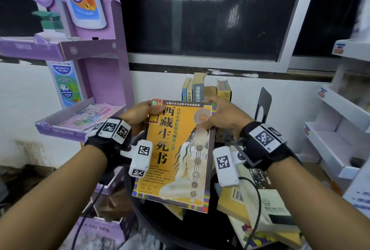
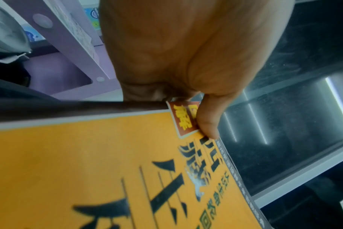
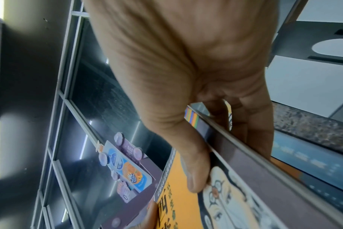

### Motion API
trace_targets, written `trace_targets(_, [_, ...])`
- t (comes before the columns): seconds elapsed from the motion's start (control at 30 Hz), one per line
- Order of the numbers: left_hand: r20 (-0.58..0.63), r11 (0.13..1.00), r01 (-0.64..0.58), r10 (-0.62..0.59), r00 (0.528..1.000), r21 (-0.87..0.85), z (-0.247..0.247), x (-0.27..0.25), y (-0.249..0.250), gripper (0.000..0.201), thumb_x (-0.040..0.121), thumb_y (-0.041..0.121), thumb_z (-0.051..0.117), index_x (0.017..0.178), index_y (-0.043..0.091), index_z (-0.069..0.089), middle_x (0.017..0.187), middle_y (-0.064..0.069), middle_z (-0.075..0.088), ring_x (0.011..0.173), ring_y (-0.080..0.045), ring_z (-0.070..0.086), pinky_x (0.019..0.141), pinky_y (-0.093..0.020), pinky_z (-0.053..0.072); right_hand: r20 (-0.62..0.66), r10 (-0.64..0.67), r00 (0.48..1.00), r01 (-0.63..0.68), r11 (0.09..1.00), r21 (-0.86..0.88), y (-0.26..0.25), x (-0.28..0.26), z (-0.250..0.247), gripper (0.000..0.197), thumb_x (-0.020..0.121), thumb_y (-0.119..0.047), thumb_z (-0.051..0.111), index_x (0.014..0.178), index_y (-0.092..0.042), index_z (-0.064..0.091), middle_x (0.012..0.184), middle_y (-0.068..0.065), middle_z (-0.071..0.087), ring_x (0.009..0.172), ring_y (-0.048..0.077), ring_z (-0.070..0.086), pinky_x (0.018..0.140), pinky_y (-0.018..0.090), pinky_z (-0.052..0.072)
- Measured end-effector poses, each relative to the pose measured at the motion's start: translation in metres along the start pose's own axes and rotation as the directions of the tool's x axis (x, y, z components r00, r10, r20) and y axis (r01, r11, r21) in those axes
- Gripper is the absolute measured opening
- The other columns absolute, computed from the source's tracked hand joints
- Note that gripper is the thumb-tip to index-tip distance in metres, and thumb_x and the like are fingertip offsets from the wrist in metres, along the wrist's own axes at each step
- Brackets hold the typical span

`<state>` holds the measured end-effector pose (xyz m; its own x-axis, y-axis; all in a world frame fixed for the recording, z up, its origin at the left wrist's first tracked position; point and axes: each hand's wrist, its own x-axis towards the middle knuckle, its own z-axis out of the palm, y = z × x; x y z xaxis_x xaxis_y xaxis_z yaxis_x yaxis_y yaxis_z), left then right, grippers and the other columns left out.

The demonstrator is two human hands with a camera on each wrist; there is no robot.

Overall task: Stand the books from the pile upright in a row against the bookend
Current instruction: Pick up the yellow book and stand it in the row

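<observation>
The left hand (image 1: 140,116) and the right hand (image 1: 224,116) both grip the top corners of the orange book (image 1: 176,155), held in the air above the pile (image 1: 258,205), in front of the upright books (image 1: 198,89) beside the bookend (image 1: 263,103).

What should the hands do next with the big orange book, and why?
Probably tip the orange book upright and carry it toward the row of standing books behind it. Both the left hand and the right hand grip its top corners, front cover facing up, above the pile. The black bookend stands just to the right of the row.
</observation>
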<state>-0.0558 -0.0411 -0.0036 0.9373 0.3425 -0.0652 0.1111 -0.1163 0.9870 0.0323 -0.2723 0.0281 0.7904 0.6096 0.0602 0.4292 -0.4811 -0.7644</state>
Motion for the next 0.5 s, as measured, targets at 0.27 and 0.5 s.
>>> trace_targets(0.27, [-0.112,0.937,-0.272,0.253,0.961,-0.218,0.008,-0.014,0.032,0.021,0.093,0.016,0.057,0.113,0.013,0.054,0.090,-0.004,0.074,0.077,-0.019,0.072,0.066,-0.032,0.059,-0.173,-0.163,0.971,0.159,0.987,-0.035,-0.026,-0.002,-0.021,0.071,0.066,-0.007,0.087,0.125,-0.026,0.053,0.115,-0.007,0.055,0.103,0.017,0.058,0.078,0.029,0.054])
trace_targets(0.5, [-0.292,0.847,-0.443,0.361,0.886,-0.294,0.035,-0.019,0.037,0.012,0.092,0.010,0.059,0.098,0.013,0.049,0.088,-0.004,0.068,0.072,-0.019,0.069,0.065,-0.035,0.057,-0.382,-0.257,0.888,0.203,0.963,-0.177,-0.025,0.010,-0.030,0.075,0.066,-0.017,0.089,0.129,-0.021,0.049,0.117,-0.001,0.057,0.099,0.016,0.054,0.070,0.013,0.042])
